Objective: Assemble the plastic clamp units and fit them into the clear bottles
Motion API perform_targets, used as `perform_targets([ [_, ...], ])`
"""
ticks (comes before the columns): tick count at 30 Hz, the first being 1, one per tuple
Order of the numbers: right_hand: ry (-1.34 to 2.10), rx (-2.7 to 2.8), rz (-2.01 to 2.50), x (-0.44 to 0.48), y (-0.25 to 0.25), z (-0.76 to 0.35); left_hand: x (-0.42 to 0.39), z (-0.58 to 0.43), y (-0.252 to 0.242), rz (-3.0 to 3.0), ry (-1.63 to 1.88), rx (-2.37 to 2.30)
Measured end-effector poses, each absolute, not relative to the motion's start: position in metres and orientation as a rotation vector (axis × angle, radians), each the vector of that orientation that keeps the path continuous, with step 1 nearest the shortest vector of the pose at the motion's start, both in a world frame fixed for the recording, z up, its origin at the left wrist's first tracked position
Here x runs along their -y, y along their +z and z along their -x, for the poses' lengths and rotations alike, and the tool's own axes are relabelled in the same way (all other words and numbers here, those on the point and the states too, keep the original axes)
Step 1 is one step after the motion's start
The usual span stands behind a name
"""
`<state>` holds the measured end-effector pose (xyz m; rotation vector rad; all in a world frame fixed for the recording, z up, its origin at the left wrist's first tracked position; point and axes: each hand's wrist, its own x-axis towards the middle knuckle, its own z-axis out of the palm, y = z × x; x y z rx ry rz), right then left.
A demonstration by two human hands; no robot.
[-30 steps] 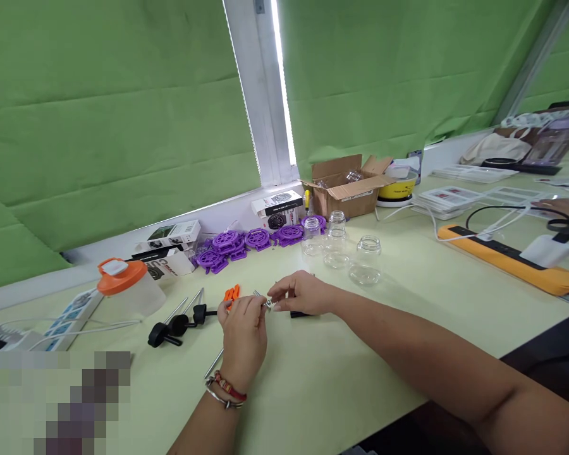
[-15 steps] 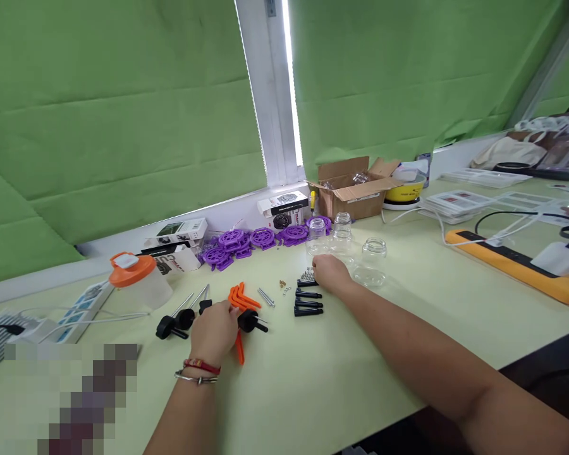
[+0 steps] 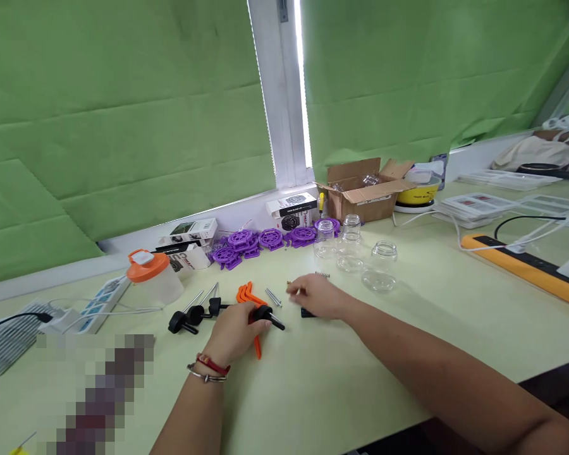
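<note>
My left hand is closed on a black part with a metal shaft and a black handle that points right. Orange angled pieces lie just behind that hand, and more black parts with metal rods rest to its left. My right hand hovers over the small parts with its fingers curled together; what they hold, if anything, is too small to tell. It covers most of the black tubes. Springs show behind it, and silver screws lie between the hands.
Clear jars stand behind my right hand. Purple wheel-like parts, a cardboard box and small printed boxes line the wall. An orange-lidded cup stands left; an orange power strip lies right.
My right hand has moved from the springs left and toward me, over the black tubes. My left hand has turned the black part slightly and raised it. The view has shifted a little left.
</note>
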<state>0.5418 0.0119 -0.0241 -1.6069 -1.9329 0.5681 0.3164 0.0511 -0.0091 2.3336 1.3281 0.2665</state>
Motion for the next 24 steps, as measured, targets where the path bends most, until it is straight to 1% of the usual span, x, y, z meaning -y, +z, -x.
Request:
perform_targets([
  [1, 0.755, 1.967, 1.497, -0.008, -0.025, -0.534, -0.051, -0.318, -0.009, -2.281, 0.300, -1.247],
  [3, 1.024, 1.940, 1.383, -0.004, -0.028, -0.524, -0.051, -0.320, -0.010, -2.159, 0.325, -1.090],
  [5, 1.161, 1.873, 1.327, -0.004, -0.032, -0.520, -0.051, -0.321, -0.010, -2.052, 0.310, -0.991],
  [11, 1.127, 1.812, 1.374, -0.003, -0.031, -0.522, -0.050, -0.320, -0.008, -1.882, 0.263, -0.821],
  [14, 1.274, 1.768, 1.248, -0.001, -0.029, -0.519, -0.047, -0.320, -0.003, -1.876, 0.241, -0.729],
  [18, 1.506, 1.530, 1.172, 0.001, -0.030, -0.514, -0.046, -0.320, 0.001, -1.887, 0.202, -0.639],
  [24, 1.590, 1.401, 1.015, 0.000, -0.029, -0.516, -0.048, -0.317, 0.000, -1.779, 0.323, -0.571],
])
